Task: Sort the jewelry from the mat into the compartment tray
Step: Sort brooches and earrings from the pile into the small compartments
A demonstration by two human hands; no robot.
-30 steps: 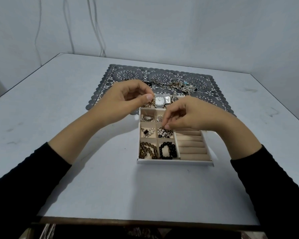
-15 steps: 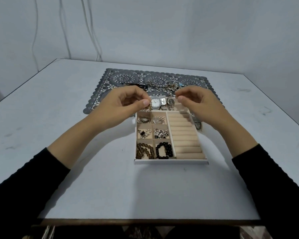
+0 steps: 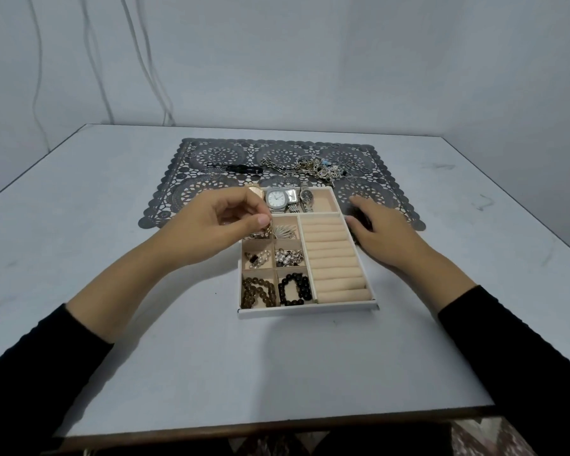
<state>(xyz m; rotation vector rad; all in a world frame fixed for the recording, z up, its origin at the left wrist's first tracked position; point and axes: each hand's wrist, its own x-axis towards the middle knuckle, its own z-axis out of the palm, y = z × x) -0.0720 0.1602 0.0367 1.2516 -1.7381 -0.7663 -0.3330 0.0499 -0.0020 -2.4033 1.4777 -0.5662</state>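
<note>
Jewelry pile (image 3: 313, 167) on mat (image 3: 218, 156), well beyond grip. Head view: left hand (image 3: 211, 225) pinches gold piece (image 3: 268, 229) thumb-to-finger, held just over tray (image 3: 306, 311) far-left cell, likely for dropping in. Right hand (image 3: 379, 232) flat, holding nothing, right of grip beside tray, probably steadying it.

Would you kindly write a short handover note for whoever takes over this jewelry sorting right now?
Left hand: pinches a small gold piece over the far-left small compartment of the tray.
Right hand: open, resting at the tray's right side.
Done: watches lie in the far compartment; bead bracelets and small pieces fill the small compartments.
Left: the chain pile, black piece and loose rings are on the mat. The ring rolls hold nothing.
</note>
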